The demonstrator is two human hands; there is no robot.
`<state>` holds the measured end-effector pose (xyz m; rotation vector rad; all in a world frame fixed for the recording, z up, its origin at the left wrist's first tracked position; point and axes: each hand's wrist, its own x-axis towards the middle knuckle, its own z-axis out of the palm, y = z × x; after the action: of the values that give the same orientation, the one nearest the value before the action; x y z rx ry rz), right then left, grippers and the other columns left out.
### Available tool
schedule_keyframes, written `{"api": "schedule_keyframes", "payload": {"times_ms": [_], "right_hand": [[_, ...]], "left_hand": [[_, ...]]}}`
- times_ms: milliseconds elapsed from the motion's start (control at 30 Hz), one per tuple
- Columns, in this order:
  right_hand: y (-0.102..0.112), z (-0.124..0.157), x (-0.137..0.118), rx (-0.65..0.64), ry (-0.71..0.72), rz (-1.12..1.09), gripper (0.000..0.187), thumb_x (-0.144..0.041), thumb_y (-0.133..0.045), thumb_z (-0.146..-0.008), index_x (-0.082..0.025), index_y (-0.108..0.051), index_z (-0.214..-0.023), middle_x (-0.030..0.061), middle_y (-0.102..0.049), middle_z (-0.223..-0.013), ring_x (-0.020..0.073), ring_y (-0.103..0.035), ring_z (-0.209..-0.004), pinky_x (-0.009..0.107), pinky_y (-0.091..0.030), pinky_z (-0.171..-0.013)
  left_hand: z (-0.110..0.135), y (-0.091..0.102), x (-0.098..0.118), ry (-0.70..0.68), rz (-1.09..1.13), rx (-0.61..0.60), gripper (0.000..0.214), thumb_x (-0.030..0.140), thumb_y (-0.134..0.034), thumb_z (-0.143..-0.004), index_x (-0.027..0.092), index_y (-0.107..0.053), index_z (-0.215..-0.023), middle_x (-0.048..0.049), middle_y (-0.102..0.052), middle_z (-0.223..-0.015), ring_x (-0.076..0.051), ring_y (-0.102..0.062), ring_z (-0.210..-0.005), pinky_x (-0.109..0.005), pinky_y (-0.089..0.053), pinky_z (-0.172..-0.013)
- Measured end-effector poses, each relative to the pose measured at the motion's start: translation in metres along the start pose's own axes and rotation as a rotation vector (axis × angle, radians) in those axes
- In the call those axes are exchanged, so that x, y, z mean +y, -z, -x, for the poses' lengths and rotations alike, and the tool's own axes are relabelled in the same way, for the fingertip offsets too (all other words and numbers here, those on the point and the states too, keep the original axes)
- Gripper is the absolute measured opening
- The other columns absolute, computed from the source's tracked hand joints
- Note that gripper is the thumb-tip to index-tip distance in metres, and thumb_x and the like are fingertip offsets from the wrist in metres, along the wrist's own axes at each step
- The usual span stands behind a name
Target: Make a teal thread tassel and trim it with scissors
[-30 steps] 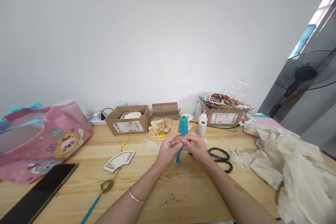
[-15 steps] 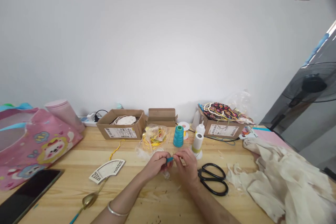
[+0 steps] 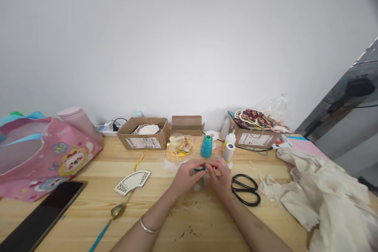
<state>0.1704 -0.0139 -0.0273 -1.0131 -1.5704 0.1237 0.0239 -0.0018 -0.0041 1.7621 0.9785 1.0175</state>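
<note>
My left hand (image 3: pixel 186 175) and my right hand (image 3: pixel 220 177) meet over the middle of the wooden table (image 3: pixel 88 212), fingers pinched together on a small teal tassel (image 3: pixel 202 171) held between them. A teal thread spool (image 3: pixel 206 146) stands upright just behind the hands. Black scissors (image 3: pixel 245 190) lie right of my right hand. A silver bangle (image 3: pixel 147 226) is on my left wrist.
A white fan-shaped cutout (image 3: pixel 133 181), a gold spoon with a teal handle (image 3: pixel 113 215) and a dark phone (image 3: pixel 41 216) lie at left. A pink bag (image 3: pixel 44 157) is far left. Cardboard boxes (image 3: pixel 144 133) line the wall. Glue bottles (image 3: pixel 228 147) and cream cloth (image 3: pixel 321 189) sit at right.
The view has swung up and down while the hands stayed together on the teal tassel; the tassel hung down a second ago and now lies more crosswise between the fingers.
</note>
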Motion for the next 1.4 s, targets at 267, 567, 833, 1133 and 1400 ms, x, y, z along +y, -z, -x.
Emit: {"api": "schedule_keyframes", "payload": {"times_ms": [267,567,833,1133,1400], "right_hand": [[-0.008,0.001,-0.005,-0.035,-0.047,0.037,0.017,-0.024,-0.054,-0.076,-0.018,-0.056,-0.06,0.0006,-0.053,-0.056,0.0124,-0.047,-0.059,0.025,-0.037,-0.057],[-0.013,0.004,-0.013,0.035,-0.241,0.009,0.025,-0.032,-0.055,-0.074,-0.016,-0.055,-0.055,-0.0003,-0.05,-0.054,0.01,-0.044,-0.054,0.022,-0.036,-0.053],[0.002,-0.011,-0.03,0.098,-0.414,-0.104,0.03,-0.04,-0.048,-0.077,-0.014,-0.056,-0.064,-0.0009,-0.051,-0.055,0.0083,-0.042,-0.049,0.02,-0.036,-0.048],[0.001,-0.003,-0.025,-0.054,-0.489,-0.176,0.021,-0.032,-0.058,-0.07,-0.016,-0.06,-0.057,-0.002,-0.048,-0.051,0.0075,-0.04,-0.046,0.02,-0.035,-0.045],[-0.004,0.006,-0.024,0.066,-0.554,-0.276,0.024,-0.035,-0.054,-0.071,-0.016,-0.054,-0.057,-0.0024,-0.047,-0.051,0.0076,-0.041,-0.046,0.019,-0.036,-0.045]], "left_hand": [[0.008,-0.009,-0.004,0.098,0.102,-0.108,0.026,0.027,-0.042,-0.076,0.013,-0.064,-0.069,-0.0023,-0.062,-0.065,-0.013,-0.054,-0.062,-0.023,-0.041,-0.06],[0.006,-0.011,-0.019,0.163,0.18,-0.137,0.015,0.015,-0.04,-0.065,0.014,-0.054,-0.069,0.0034,-0.052,-0.052,-0.009,-0.046,-0.042,-0.02,-0.035,-0.042],[0.003,0.0,-0.009,0.088,0.234,0.074,0.025,0.018,-0.04,-0.07,0.016,-0.063,-0.081,-0.0037,-0.064,-0.09,-0.015,-0.056,-0.088,-0.026,-0.041,-0.079],[0.007,-0.015,0.005,0.198,0.416,-0.143,0.019,0.029,-0.053,-0.069,0.013,-0.063,-0.066,-0.0002,-0.06,-0.057,-0.01,-0.053,-0.055,-0.022,-0.041,-0.057],[0.009,-0.018,-0.004,0.348,0.436,-0.292,0.012,0.018,-0.039,-0.06,0.016,-0.044,-0.049,0.0052,-0.043,-0.041,-0.004,-0.033,-0.03,-0.017,-0.023,-0.032]]}}
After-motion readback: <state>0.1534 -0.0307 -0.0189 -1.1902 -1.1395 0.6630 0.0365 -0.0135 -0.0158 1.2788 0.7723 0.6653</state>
